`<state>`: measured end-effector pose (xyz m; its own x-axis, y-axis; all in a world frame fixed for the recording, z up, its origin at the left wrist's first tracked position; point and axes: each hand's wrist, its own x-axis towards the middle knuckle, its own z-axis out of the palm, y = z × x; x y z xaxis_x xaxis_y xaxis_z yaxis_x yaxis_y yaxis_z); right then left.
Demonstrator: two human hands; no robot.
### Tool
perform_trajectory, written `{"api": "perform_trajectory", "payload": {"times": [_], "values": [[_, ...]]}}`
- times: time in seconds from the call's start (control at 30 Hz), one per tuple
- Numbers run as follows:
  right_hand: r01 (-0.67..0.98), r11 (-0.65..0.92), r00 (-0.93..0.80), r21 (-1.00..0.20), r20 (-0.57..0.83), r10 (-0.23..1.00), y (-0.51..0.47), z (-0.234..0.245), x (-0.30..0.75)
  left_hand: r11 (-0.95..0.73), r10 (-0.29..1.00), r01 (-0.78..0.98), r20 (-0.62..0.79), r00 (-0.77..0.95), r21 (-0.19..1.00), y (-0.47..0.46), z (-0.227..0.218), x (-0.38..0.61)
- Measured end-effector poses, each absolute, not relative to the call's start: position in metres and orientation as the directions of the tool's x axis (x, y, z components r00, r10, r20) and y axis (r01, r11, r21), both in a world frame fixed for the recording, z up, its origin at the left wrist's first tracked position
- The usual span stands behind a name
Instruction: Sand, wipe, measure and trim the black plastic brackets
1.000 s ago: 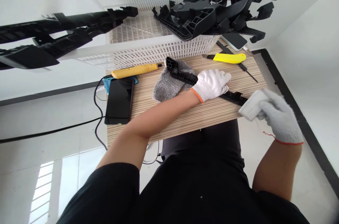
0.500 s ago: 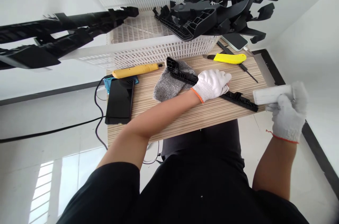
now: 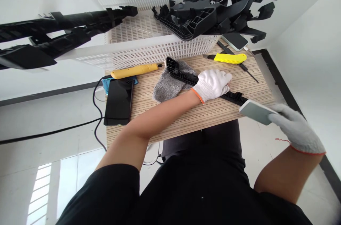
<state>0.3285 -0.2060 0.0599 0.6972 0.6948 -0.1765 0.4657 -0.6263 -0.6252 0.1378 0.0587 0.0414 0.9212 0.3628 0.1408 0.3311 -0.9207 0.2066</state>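
Observation:
My left hand (image 3: pixel 213 83), in a white glove with an orange cuff, is closed around the middle of a long black plastic trim piece (image 3: pixel 183 76). This piece lies slantwise over the table, its ribbed far-left end resting on a grey cloth (image 3: pixel 167 84). At the table's right edge, my gloved right hand (image 3: pixel 295 127) grips one end of a flat rectangular grey-and-white block (image 3: pixel 257 112). The block's other end overlaps the near-right end of the trim piece and hides it; whether the two touch, I cannot tell.
A yellow utility knife (image 3: pixel 230 58) lies across a dark thin tool (image 3: pixel 249 70) at the back right, near a phone (image 3: pixel 236 41). On the left are a corded yellow tool (image 3: pixel 134 71) and a black tablet-like device (image 3: pixel 119 101). Behind, a white basket (image 3: pixel 149 49) holds black plastic parts (image 3: pixel 213 15).
My right hand has turned the block from its pale side to show its grey face, and brought it left over the trim piece's end. My left hand keeps its hold.

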Motion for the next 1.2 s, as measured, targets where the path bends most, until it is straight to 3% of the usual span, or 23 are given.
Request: {"api": "perform_trajectory", "payload": {"times": [0.07,0.2,0.4,0.53,0.67,0.8,0.9,1.0,1.03,1.13,1.2], "values": [[0.398,-0.656,0.69,-0.642,-0.262,0.675,-0.199,0.061,0.323,-0.92,0.363,0.33,0.143,0.921,0.21,0.059,0.04,0.138],[0.196,-0.615,0.894,-0.764,-0.118,0.432,-0.174,0.053,0.304,-0.925,0.356,0.322,0.158,0.921,0.203,0.059,0.039,0.138],[0.414,-0.567,0.816,-0.712,0.015,0.578,-0.179,0.046,0.309,-0.926,0.357,0.33,0.139,0.924,0.184,0.058,0.043,0.136],[0.525,-0.545,0.682,-0.653,-0.06,0.729,-0.18,0.046,0.314,-0.928,0.354,0.324,0.157,0.922,0.185,0.059,0.041,0.137],[0.559,-0.502,0.773,-0.66,0.198,0.602,-0.167,0.044,0.315,-0.93,0.355,0.324,0.189,0.916,0.174,0.059,0.038,0.138],[0.522,-0.543,0.784,-0.658,0.12,0.608,-0.165,0.043,0.318,-0.931,0.35,0.32,0.185,0.918,0.176,0.06,0.037,0.138],[0.476,-0.535,0.833,-0.698,0.162,0.529,-0.169,0.044,0.318,-0.93,0.35,0.32,0.171,0.921,0.18,0.06,0.039,0.138],[0.443,-0.577,0.788,-0.686,-0.008,0.616,-0.171,0.045,0.314,-0.928,0.35,0.319,0.161,0.923,0.193,0.06,0.04,0.137],[0.461,-0.581,0.781,-0.671,-0.005,0.625,-0.17,0.046,0.313,-0.926,0.355,0.322,0.163,0.921,0.196,0.06,0.041,0.137],[0.504,-0.552,0.833,-0.664,0.205,0.515,-0.165,0.05,0.31,-0.924,0.359,0.327,0.16,0.919,0.198,0.06,0.041,0.137],[0.487,-0.572,0.816,-0.66,0.109,0.568,-0.162,0.053,0.308,-0.924,0.356,0.323,0.155,0.921,0.203,0.059,0.041,0.137]]}}
